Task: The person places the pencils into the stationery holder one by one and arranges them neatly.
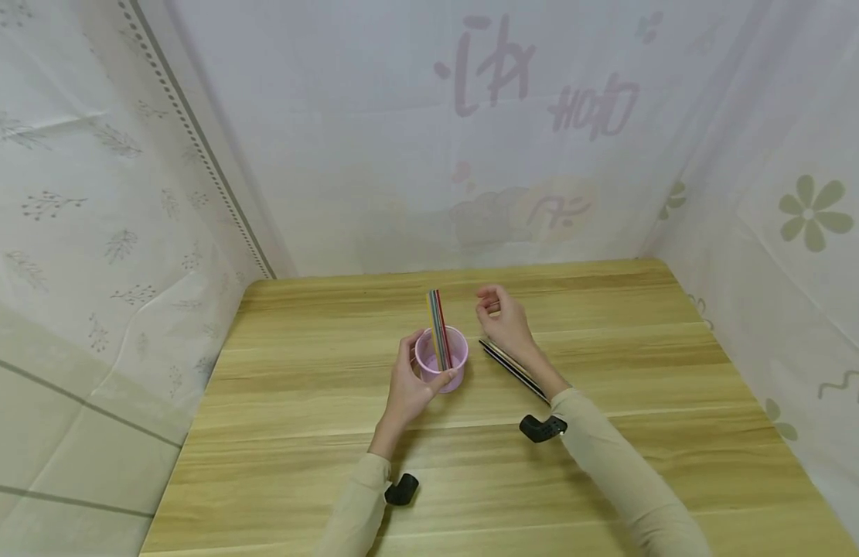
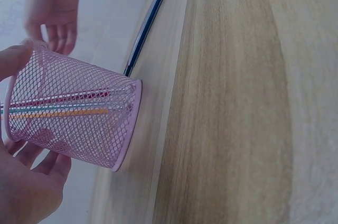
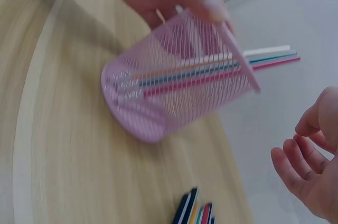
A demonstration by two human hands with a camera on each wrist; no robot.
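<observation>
My left hand (image 1: 410, 388) grips a pink mesh pencil cup (image 2: 100, 86) at its rim, with the thumb on the near side and fingers round the far side. Inside the cup lean several pencils (image 1: 439, 329), among them yellow, teal and red ones, their upper ends sticking out above the rim. My right hand (image 1: 507, 321) hovers to the right of the cup, its fingers loosely curled and nothing in them. Below that hand and wrist lies a small bundle of pencils (image 1: 516, 373), mostly dark, with some coloured ends in the right wrist view.
The wood-grain table (image 1: 297, 418) reaches out on all sides of the hands. Patterned white curtains (image 1: 373, 170) hang behind it and at both sides. A black wrist camera (image 1: 403, 490) sits on the left sleeve, and another camera (image 1: 543, 428) on the right.
</observation>
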